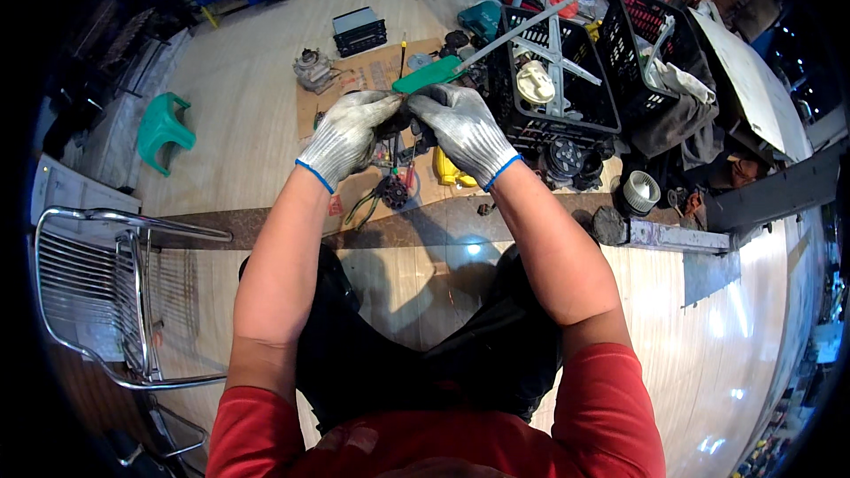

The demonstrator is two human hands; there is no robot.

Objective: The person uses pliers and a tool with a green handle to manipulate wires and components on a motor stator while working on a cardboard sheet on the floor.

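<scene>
Through the head view I see two black plastic crates right of the cardboard sheet [365,68]. The nearer crate [531,127] stands by the sheet's right edge and holds a white round part [535,82] toward its left side, along with crossed grey metal bars [554,57]. The farther crate [622,46] holds pale, crumpled material [682,81], and a dark grey cloth [689,124] lies against its near side.

My left hand [350,127] and right hand [460,124], both in pale knit gloves with blue cuffs, are drawn close together, thumbs and fingers pinching a dark part [405,117] between them. It sits above the middle of the cardboard — small, nearly black, mostly hidden by the gloves, so I cannot tell its full shape.

Just beyond the fingertips is a green tapered piece [429,77], a grey bar running from it over the nearer crate. A yellow part [452,168] lies toward the sheet's near right corner; pliers [363,205] and a dark round part [392,193] lie by its near edge — touching or nearly so.
</scene>
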